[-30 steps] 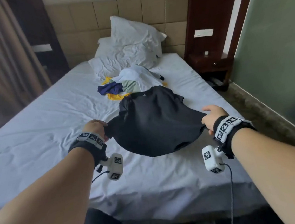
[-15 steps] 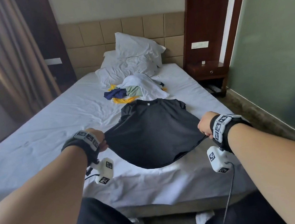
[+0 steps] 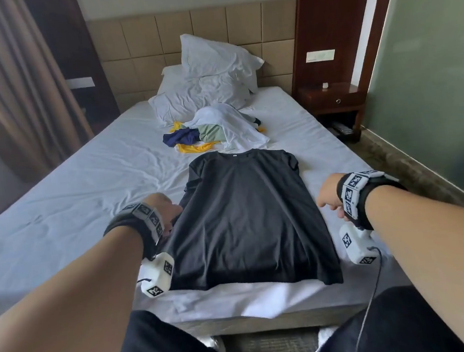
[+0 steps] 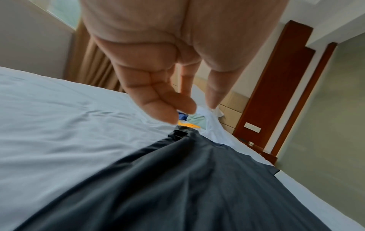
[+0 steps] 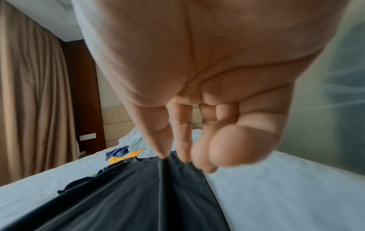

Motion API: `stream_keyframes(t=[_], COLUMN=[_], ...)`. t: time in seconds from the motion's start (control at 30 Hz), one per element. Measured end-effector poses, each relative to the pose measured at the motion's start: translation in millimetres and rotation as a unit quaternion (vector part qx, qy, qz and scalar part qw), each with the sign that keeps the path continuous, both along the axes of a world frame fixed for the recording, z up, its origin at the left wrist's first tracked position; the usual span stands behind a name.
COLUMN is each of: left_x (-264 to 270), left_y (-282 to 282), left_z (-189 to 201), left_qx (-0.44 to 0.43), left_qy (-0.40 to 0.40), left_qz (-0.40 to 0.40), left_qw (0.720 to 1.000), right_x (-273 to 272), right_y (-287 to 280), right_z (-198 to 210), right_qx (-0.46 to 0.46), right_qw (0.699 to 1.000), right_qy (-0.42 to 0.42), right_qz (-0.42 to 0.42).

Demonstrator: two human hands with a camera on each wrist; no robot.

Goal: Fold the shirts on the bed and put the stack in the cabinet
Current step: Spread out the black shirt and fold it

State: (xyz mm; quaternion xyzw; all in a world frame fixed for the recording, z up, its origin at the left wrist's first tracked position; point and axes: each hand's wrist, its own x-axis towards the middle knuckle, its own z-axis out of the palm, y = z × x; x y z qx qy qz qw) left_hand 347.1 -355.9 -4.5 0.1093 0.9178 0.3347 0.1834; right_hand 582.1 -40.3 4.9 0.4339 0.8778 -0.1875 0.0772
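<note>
We can read no words anywhere; the small tag at the neck of the black shirt (image 3: 246,219) is too tiny. The shirt lies flat on the bed (image 3: 72,195). A heap of clothes (image 3: 215,132) sits past its neck, near the pillows (image 3: 211,79). Our left hand (image 3: 162,211) and right hand (image 3: 328,195) hang loose at the shirt's two sides, holding nothing

Two white pillows (image 3: 212,87) stacked against tan padded headboard (image 3: 193,36); wooden nightstand (image 3: 331,102) right of them (small white item on top); brown curtains (image 3: 13,91) left.
</note>
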Motion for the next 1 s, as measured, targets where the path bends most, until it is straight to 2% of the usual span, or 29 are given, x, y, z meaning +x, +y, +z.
stream_keyframes(t=[0.1, 0.2, 0.47, 0.6, 0.7, 0.8, 0.9, 1.0], left_x=[-12.2, -29.4, -67.5, -94.9, -113.5, -128.6, -138.8, -142.8], left_y=[48.2, 100.0, 249.1, 319.0, 361.5, 394.3, 423.9, 455.6], left_z=[-2.6, -17.7, -68.0, -92.7, -106.0, -113.2, -110.0, -102.4], left_qx=[0.022, 0.029, -0.051, -0.071, -0.084, -0.103, -0.127, -0.15], left_qy=[0.031, 0.057, 0.07, 0.065, 0.07, 0.072, 0.069, 0.068], left_qz=[-0.038, -0.073, -0.185, -0.227, -0.267, -0.304, -0.335, -0.358], left_qw=[0.999, 0.995, 0.979, 0.969, 0.957, 0.944, 0.931, 0.919], right_x=[-17.4, -34.9, -99.7, -152.9, -193.5, -223.9, -236.5, -239.2], right_y=[20.4, 48.2, 149.3, 192.2, 219.1, 235.5, 260.9, 305.9], right_z=[-9.3, -29.7, -102.5, -114.8, -120.9, -126.5, -119.3, -99.0], right_qx=[-0.048, -0.127, -0.19, -0.153, -0.104, -0.073, -0.044, -0.04], right_qw=[0.997, 0.977, 0.936, 0.94, 0.962, 0.972, 0.962, 0.937], right_qy=[0.031, 0.107, 0.215, 0.244, 0.218, 0.194, 0.23, 0.29], right_qz=[-0.055, -0.135, -0.206, -0.18, -0.129, -0.112, -0.14, -0.189])
